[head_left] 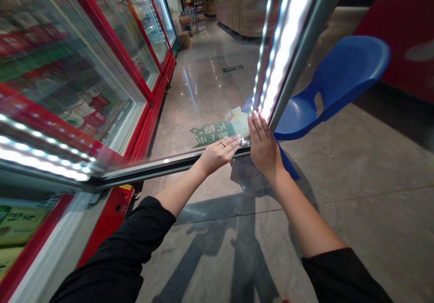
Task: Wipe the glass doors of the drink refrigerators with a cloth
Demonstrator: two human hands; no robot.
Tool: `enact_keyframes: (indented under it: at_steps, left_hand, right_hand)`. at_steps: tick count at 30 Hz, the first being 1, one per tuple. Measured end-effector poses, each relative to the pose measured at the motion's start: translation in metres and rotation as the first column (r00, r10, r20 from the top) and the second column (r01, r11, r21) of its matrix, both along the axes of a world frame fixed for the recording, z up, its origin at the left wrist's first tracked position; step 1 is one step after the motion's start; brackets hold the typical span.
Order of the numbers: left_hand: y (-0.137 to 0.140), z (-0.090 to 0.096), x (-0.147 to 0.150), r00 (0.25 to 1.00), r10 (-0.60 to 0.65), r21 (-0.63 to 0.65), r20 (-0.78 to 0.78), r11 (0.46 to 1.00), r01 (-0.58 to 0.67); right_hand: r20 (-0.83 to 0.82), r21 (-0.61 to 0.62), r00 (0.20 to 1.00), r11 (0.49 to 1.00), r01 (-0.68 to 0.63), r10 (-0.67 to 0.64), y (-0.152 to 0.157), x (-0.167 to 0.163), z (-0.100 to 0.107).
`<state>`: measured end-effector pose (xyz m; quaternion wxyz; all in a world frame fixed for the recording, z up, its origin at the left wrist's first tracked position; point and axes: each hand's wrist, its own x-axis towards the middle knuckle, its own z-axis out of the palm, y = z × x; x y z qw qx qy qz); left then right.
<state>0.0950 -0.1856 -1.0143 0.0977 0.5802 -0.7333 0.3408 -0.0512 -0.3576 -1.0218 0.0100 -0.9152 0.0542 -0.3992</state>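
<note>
A glass cooler door stands swung out in front of me, with a dark frame and bright light strips along its sides. Near its lower outer corner is a green and white decal, its lettering reversed from this side and a pale bottle shape at its right. My left hand, with a ring, lies with fingers stretched out along the bottom of the glass. A small shiny, clear patch shows at its fingertips; I cannot make out what it is. My right hand rests flat, fingers straight and pointing up, against the corner by the light strip.
A blue chair stands just beyond the door's outer edge. Red-framed coolers with packaged goods line the left. Green packages sit inside the opened cooler at lower left. A wooden counter stands farther back.
</note>
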Motion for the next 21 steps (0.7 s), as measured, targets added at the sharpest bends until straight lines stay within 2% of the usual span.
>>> enact_keyframes:
  at_steps: [2,4,6,8,10,12,16,19,21]
  left_hand:
    - [-0.015,-0.005,-0.002,1.000,0.005,0.073,0.000,0.997,-0.005]
    - [-0.021,0.002,0.000,1.000,-0.009,0.095,-0.017,0.995,0.010]
    - [-0.014,0.013,0.005,0.998,-0.025,0.039,-0.051,0.999,0.027]
    - [0.005,0.021,0.009,0.995,-0.022,-0.038,-0.098,0.999,0.018]
    - [0.025,0.020,0.012,0.991,-0.011,-0.070,-0.131,0.998,0.002]
    - [0.036,0.014,0.012,0.992,-0.012,-0.050,-0.125,0.999,0.006]
    - [0.023,0.011,0.011,0.996,-0.031,0.015,-0.083,0.999,0.032]
    - [0.014,0.025,0.012,0.994,-0.033,-0.003,-0.103,0.999,0.033]
    - [0.022,0.034,0.014,0.991,-0.018,-0.064,-0.131,0.998,0.010]
  right_hand:
    - [-0.037,0.008,0.999,1.000,-0.003,0.003,-0.002,-0.001,0.000]
    - [-0.055,0.010,0.998,1.000,-0.006,0.007,-0.004,-0.001,0.001]
    - [-0.044,0.008,0.999,1.000,-0.014,0.014,-0.004,-0.002,0.001]
    - [-0.034,0.013,0.999,1.000,-0.026,0.026,-0.003,-0.002,0.002]
    - [-0.044,0.031,0.999,0.999,-0.018,0.019,-0.001,-0.002,0.003]
    - [-0.062,0.059,0.998,0.998,0.011,-0.007,0.002,-0.001,0.004]
    - [-0.013,0.073,1.000,0.997,0.017,-0.016,0.005,0.001,0.000]
    - [0.016,0.028,1.000,1.000,-0.003,0.003,0.002,0.001,-0.002]
    - [0.018,0.004,1.000,1.000,-0.018,0.018,0.002,0.000,-0.002]
